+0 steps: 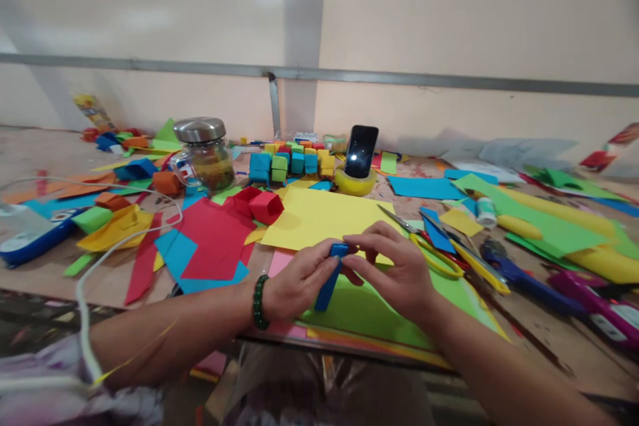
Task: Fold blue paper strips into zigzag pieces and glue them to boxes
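The left hand (295,281) held a blue, folded paper strip (327,289) between its fingers, the lower part below them. The right hand (397,269) was at its top; whether its fingers gripped, I could not tell. Too hard pressing could crush the fold.

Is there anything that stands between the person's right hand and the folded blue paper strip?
Nothing visible: the right hand is close at the top end of the folded blue paper strip, which the left hand holds. The bright green paper sheet lies below, not between.
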### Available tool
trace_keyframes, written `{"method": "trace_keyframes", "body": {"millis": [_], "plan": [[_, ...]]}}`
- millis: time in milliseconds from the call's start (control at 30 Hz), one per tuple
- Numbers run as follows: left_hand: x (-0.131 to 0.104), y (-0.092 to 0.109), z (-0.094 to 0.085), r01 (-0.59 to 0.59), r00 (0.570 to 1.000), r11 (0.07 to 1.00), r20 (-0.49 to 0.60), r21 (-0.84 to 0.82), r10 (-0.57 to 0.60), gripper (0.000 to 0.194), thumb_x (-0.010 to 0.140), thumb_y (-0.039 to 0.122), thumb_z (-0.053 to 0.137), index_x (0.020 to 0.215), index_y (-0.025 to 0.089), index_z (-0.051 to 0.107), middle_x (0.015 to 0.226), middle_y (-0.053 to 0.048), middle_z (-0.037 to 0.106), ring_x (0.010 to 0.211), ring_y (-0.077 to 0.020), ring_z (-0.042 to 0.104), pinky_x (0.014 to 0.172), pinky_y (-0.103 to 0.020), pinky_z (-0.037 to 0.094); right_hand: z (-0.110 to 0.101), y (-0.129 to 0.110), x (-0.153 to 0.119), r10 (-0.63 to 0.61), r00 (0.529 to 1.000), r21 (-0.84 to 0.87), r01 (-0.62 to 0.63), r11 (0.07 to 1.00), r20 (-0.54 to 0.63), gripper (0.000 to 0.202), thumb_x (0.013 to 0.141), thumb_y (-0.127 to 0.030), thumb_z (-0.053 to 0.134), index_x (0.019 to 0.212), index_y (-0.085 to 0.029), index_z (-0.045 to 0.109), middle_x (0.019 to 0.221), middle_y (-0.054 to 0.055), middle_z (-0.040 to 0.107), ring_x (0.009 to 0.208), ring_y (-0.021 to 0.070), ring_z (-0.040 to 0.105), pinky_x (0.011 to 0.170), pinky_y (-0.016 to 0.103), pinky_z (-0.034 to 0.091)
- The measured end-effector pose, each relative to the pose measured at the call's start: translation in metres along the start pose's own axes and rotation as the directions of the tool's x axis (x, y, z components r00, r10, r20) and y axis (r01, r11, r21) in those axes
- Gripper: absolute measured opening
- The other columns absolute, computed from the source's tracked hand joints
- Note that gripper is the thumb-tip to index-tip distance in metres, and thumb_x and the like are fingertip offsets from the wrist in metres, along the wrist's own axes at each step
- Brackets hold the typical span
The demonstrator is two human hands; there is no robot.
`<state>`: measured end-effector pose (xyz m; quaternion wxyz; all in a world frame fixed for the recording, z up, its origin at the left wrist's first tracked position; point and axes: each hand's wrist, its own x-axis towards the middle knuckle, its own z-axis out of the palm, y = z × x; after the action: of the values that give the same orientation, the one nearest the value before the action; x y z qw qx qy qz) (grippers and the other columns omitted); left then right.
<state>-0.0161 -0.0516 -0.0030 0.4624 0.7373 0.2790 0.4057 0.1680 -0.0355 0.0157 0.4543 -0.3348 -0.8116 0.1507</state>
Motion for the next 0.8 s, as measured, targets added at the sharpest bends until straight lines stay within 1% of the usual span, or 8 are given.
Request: {"method": "trace_keyframes", "body": {"millis": [133, 200, 333, 433, 533, 667, 733, 800], "plan": [[-0.001, 0.000, 0.001, -0.007, 1.000, 0.996, -0.021, 0.092, 0.009, 0.025, 0.096, 0.028, 0.036, 0.098, 0.014, 0.056, 0.090, -0.007, 0.068, 0.084, -0.0145, 0.062, 0.081, -0.025, 0.046, 0.001, -0.001, 0.001, -0.067, 0.997, 0.012, 0.068, 0.998, -0.033, 0.012, 0.078, -0.022, 0.068, 0.090, -0.021, 0.070, 0.070, 0.001, 0.058, 0.057, 0.0098, 0.055, 0.050, 0.022, 0.047], [-0.001, 0.002, 0.001, 0.005, 1.000, 0.992, -0.031, 0.125, -0.001, 0.025, 0.096, 0.028, 0.037, 0.091, 0.013, 0.057, 0.085, -0.007, 0.067, 0.079, -0.0137, 0.062, 0.075, -0.024, 0.046, 0.001, -0.003, 0.000, -0.075, 0.997, 0.019, 0.075, 0.997, -0.015, 0.008, 0.079, -0.022, 0.067, 0.087, -0.020, 0.068, 0.068, 0.001, 0.059, 0.057, 0.0103, 0.055, 0.051, 0.022, 0.046], [-0.002, 0.011, 0.000, 0.018, 1.000, 0.977, -0.001, 0.213, -0.018, 0.027, 0.095, 0.026, 0.039, 0.083, 0.013, 0.060, 0.076, -0.005, 0.065, 0.070, -0.0114, 0.059, 0.067, -0.020, 0.045, -0.003, -0.004, 0.001, -0.018, 0.980, 0.013, 0.015, 1.000, 0.200, 0.008, 0.087, -0.026, 0.057, 0.082, -0.019, 0.059, 0.066, 0.001, 0.063, 0.055, 0.0103, 0.055, 0.054, 0.023, 0.043], [-0.002, 0.018, -0.003, -0.004, 0.997, 0.973, 0.076, 0.231, -0.014, 0.027, 0.094, 0.025, 0.040, 0.082, 0.013, 0.061, 0.076, -0.005, 0.065, 0.071, -0.0115, 0.060, 0.068, -0.020, 0.045, -0.009, -0.001, 0.002, -0.110, 0.926, -0.043, 0.134, 0.990, 0.362, 0.015, 0.089, -0.029, 0.052, 0.078, -0.019, 0.054, 0.065, 0.000, 0.064, 0.055, 0.0100, 0.055, 0.054, 0.022, 0.037], [-0.001, 0.024, -0.005, 0.033, 0.991, 0.980, 0.124, 0.195, -0.058, 0.030, 0.093, 0.027, 0.042, 0.078, 0.012, 0.062, 0.072, -0.006, 0.067, 0.066, -0.0119, 0.062, 0.064, -0.019, 0.046, -0.013, 0.000, 0.004, -0.198, 0.887, -0.067, 0.248, 0.967, 0.417, 0.026, 0.091, -0.028, 0.047, 0.067, -0.019, 0.051, 0.057, -0.002, 0.055, 0.051, 0.0092, 0.048, 0.052, 0.023, 0.030], [0.000, 0.024, -0.007, 0.143, 0.972, 0.989, 0.185, 0.037, -0.147, 0.035, 0.092, 0.036, 0.043, 0.073, 0.012, 0.059, 0.067, -0.007, 0.067, 0.059, -0.0129, 0.064, 0.053, -0.018, 0.046, -0.011, -0.002, 0.004, -0.159, 0.889, 0.065, 0.145, 0.987, 0.430, 0.034, 0.093, -0.024, 0.042, 0.060, -0.018, 0.046, 0.052, -0.005, 0.039, 0.048, 0.0071, 0.037, 0.051, 0.022, 0.027], [0.002, 0.019, -0.008, 0.185, 0.964, 0.982, 0.203, -0.030, -0.175, 0.037, 0.090, 0.043, 0.046, 0.073, 0.012, 0.057, 0.065, -0.006, 0.066, 0.060, -0.0141, 0.064, 0.051, -0.018, 0.046, -0.008, -0.002, 0.003, -0.111, 0.897, 0.149, 0.051, 0.988, 0.428, 0.038, 0.093, -0.026, 0.044, 0.056, -0.018, 0.043, 0.051, -0.006, 0.034, 0.046, 0.0062, 0.032, 0.050, 0.022, 0.026], [0.005, 0.012, -0.012, 0.246, 0.948, 0.962, 0.234, -0.115, -0.215, 0.039, 0.086, 0.049, 0.051, 0.074, 0.012, 0.056, 0.065, -0.005, 0.065, 0.061, -0.0152, 0.065, 0.053, -0.019, 0.047, -0.004, -0.001, 0.004, -0.030, 0.892, 0.232, -0.084, 0.969, 0.451, 0.039, 0.092, -0.029, 0.045, 0.056, -0.017, 0.046, 0.050, -0.005, 0.035, 0.046, 0.0059, 0.032, 0.048, 0.021, 0.026]]}}
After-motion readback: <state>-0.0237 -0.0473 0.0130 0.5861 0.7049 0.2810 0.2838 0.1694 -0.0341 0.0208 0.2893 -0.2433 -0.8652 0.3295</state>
